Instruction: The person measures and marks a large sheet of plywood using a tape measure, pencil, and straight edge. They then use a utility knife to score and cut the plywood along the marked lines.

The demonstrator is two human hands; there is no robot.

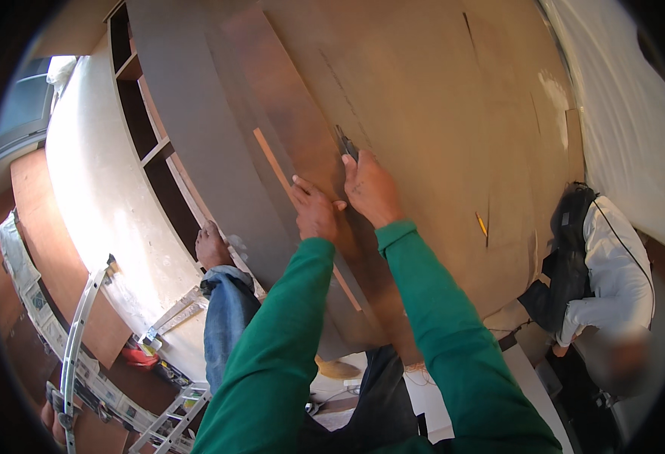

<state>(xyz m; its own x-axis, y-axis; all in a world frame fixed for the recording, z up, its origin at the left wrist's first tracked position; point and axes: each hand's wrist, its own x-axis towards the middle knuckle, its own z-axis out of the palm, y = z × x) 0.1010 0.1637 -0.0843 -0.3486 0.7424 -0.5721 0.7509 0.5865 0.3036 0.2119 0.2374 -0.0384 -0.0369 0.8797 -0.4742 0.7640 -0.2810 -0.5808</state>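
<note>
My right hand (372, 185) is closed round a dark utility knife (349, 145), its tip pointing away from me over a large brown sheet (423, 91). Just left of it, my left hand (316, 212) rests with fingers spread on a long, reddish-brown strip of sheet (272, 68). Beneath and beside that hand runs a thin light-brown wooden batten (268, 155), partly covered by my hand and sleeve. Whether the blade touches the sheet I cannot tell. A dark line is marked on the sheet beyond the knife.
A yellow pencil (481, 223) lies on the sheet to the right. At left are an open compartmented frame (155, 151), a bare foot (211, 246) in a blue trouser leg, and a metal ladder (83, 325). Another person in white (616, 257) bends at the right, near plastic sheeting (620, 98).
</note>
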